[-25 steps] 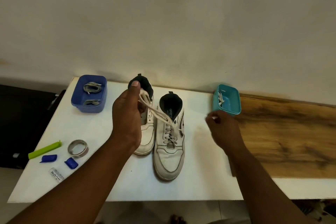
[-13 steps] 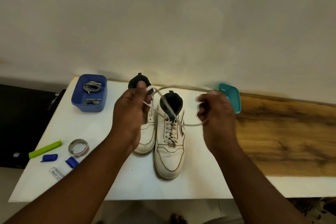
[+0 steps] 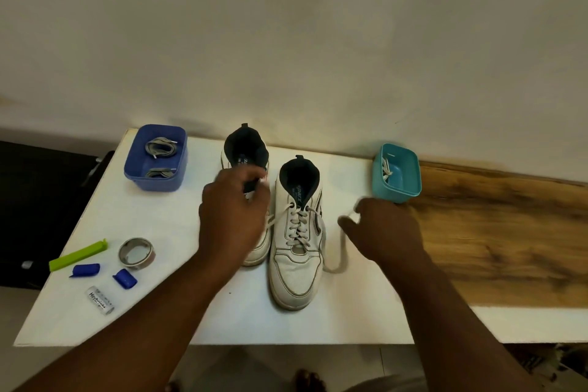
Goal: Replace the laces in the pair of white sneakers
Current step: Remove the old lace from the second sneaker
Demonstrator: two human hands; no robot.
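**Unlacing at the white counter**

A plain pale wall rises behind the white counter [image 3: 222, 312], which meets a wood-grain surface [image 3: 496, 232] on my right. The two white sneakers [image 3: 294, 264] stand side by side in the middle, toes toward me, dark collars toward the wall. My left hand [image 3: 234, 216] hovers over the left sneaker [image 3: 245, 153], fingers curled and pinching a bit of white lace at the fingertips. My right hand [image 3: 385, 229] sits just right of the right sneaker, fingers curled around a loop of white lace [image 3: 337, 261] that droops onto the counter beside the shoe; this hand is blurred, so the exact grip is hard to read. The right sneaker is laced through its eyelets.

A blue tub [image 3: 156, 159] at the back left holds grey laces [image 3: 160, 146]. A teal tub [image 3: 397, 173] at the back right holds a white lace [image 3: 386, 167]. Near the left edge lie a green clip [image 3: 78, 254], a metal ring [image 3: 136, 253], two small blue caps [image 3: 86, 270] and a small labelled tube [image 3: 101, 300].
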